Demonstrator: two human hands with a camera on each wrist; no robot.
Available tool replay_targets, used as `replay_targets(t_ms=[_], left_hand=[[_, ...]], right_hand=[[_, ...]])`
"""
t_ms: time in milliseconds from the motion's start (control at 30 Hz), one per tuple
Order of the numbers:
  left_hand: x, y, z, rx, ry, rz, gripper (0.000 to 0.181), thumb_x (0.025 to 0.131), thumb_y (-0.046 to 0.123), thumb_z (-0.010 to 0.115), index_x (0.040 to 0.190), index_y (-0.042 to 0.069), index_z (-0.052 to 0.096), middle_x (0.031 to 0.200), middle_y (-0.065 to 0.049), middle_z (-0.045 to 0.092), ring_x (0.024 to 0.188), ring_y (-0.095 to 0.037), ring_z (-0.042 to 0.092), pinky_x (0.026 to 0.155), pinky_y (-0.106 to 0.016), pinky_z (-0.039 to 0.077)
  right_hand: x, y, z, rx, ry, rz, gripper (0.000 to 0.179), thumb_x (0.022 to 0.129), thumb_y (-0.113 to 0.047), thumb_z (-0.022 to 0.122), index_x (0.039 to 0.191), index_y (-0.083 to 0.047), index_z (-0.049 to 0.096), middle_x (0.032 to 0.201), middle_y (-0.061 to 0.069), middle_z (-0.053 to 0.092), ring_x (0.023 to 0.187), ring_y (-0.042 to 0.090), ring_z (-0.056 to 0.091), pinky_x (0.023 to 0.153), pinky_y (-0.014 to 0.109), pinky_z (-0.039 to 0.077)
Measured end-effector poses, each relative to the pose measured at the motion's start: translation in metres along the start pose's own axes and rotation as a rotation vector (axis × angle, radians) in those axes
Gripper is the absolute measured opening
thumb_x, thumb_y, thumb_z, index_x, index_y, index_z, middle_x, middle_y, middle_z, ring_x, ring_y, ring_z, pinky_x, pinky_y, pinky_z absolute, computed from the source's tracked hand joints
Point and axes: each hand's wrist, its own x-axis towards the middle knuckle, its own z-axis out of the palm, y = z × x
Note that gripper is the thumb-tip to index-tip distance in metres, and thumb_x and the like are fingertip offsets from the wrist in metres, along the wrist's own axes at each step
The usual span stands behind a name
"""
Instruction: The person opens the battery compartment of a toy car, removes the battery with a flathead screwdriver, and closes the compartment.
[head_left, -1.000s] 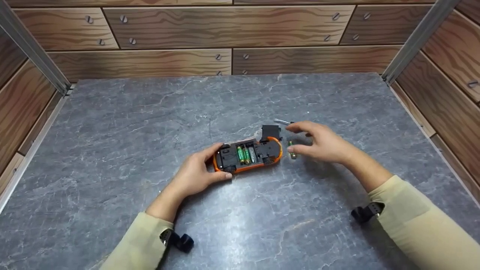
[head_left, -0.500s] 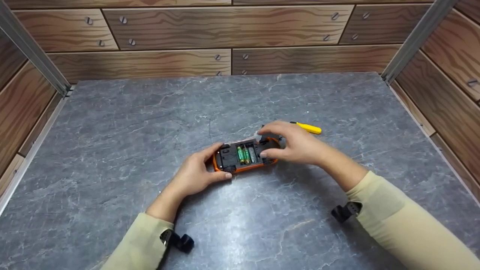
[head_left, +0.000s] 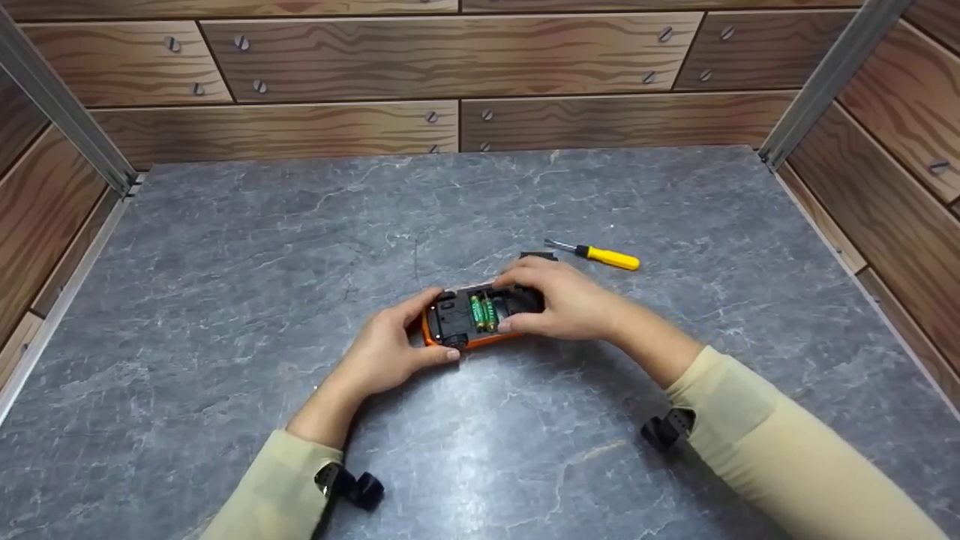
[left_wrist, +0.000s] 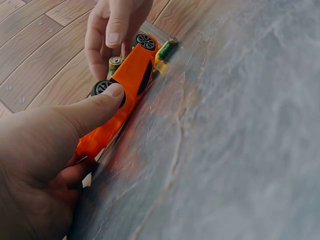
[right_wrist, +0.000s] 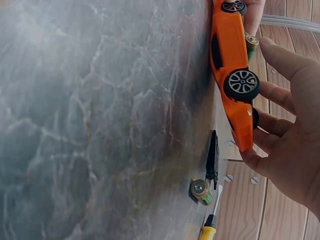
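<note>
I count one orange toy car with black underside (head_left: 452, 319), which lies upside down on the grey marbled table (head_left: 262, 247), and two hands at it. In the open compartment in the middle of the car, the head view shows two green batteries (head_left: 478, 313); one more green-and-gold battery (right_wrist: 201, 192) is loose on the table, off the right end of the car, near one flat black plastic cover (head_left: 538, 256). This cover lies just beyond the car's right end, partly hidden, and farther to the right of the car there is one screwdriver with yellow handle (head_left: 613, 258), its metal tip directed toward the car's side. The car lies inside the grip of the left hand (head_left: 386, 346), which is clamped on the car's left end: the thumb presses the near side and the fingers reach the far side. The right hand (head_left: 574, 304) is above the car's right end, so this end lies under and between its thumb and fingers. Here the grip is apart, with the thumb close to a battery's end at the compartment; whether its fingers press the car, I cannot tell.
</note>
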Motion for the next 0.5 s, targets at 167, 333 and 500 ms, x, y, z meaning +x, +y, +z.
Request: replay_targets(t_ms=[167,333,500], left_hand=[[-0.0004,0.0003,-0.001,-0.004,-0.003,0.01,0.095,0.081,0.033,0.095,0.161,0.016,0.048,0.158,-0.009,0.054,0.139,-0.026,0.055,0.121,-0.044,0.039],[-0.0001,-0.0011,-0.0013,-0.006,0.001,0.012,0.095,0.08,0.034,0.095,0.161,0.016,0.048,0.157,-0.008,0.056,0.136,-0.024,0.056,0.119,-0.043,0.04],[-0.0005,-0.002,-0.0006,0.0,0.008,0.027,0.094,0.081,0.034,0.095,0.16,0.015,0.049,0.156,-0.009,0.056,0.139,-0.025,0.055,0.121,-0.044,0.039]], right_hand=[[0.0017,-0.0008,0.004,0.003,-0.018,0.003,0.057,0.091,-0.042,0.082,0.138,-0.011,0.069,0.143,0.01,0.061,0.128,0.03,0.059,0.11,0.051,0.048],[0.0047,-0.0001,0.0076,-0.001,-0.03,0.005,0.056,0.091,-0.043,0.081,0.138,-0.013,0.069,0.143,0.009,0.061,0.129,0.029,0.059,0.11,0.051,0.048],[0.0056,0.0007,0.0101,0.01,-0.028,-0.007,0.054,0.091,-0.041,0.083,0.136,-0.014,0.07,0.142,0.008,0.062,0.13,0.027,0.058,0.112,0.051,0.047]])
